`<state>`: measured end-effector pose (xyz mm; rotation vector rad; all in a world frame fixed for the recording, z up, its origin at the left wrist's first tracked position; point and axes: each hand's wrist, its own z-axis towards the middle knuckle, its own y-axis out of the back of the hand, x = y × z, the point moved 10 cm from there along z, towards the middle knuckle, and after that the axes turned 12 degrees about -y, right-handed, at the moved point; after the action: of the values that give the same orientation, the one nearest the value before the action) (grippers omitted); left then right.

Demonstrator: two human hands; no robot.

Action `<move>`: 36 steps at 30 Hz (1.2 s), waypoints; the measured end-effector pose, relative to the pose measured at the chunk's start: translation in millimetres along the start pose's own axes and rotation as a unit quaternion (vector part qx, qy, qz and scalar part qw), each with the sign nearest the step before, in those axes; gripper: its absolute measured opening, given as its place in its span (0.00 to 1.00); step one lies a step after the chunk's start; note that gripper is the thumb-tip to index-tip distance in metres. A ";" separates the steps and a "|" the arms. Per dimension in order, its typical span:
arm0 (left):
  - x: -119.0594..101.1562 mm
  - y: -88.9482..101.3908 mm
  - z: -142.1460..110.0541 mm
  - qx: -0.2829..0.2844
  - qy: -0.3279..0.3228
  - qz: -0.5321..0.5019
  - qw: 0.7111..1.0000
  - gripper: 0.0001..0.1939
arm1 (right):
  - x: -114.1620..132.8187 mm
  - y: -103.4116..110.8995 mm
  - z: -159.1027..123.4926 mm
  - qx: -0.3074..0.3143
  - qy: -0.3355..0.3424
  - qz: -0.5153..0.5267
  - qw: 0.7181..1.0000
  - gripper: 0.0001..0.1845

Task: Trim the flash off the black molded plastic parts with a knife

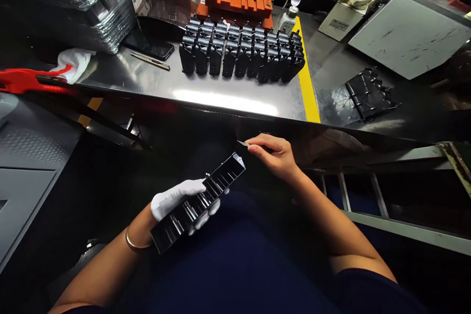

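Observation:
My left hand (176, 198), in a white glove, grips a long black ribbed plastic part (196, 204) over my lap. My right hand (274, 154) is bare and pinches a small metal blade (243, 143) between thumb and fingers. The blade's tip sits just off the far end of the black part, and I cannot tell whether they touch. Many similar black parts (239, 51) stand in tight rows on the steel table (221, 100), well beyond both hands.
An orange fixture (235, 2) with red wires stands behind the rows, beside a yellow tape strip (307, 78). A phone (149, 44), a white cloth (73, 65), a red tool (25, 81) and stacked clear trays (103, 5) lie left. Another black part (368, 94) lies right.

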<state>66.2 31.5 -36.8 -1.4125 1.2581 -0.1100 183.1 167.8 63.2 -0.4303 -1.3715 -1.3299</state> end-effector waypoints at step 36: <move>-72.3 33.0 -24.7 -0.371 -0.379 0.507 0.679 0.35 | 42.7 -18.9 -27.2 0.029 0.070 -0.263 0.962 0.19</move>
<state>-0.5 75.1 -12.7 -0.9407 1.1877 1.7543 166.0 121.0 84.2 0.0826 -1.4555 -1.7046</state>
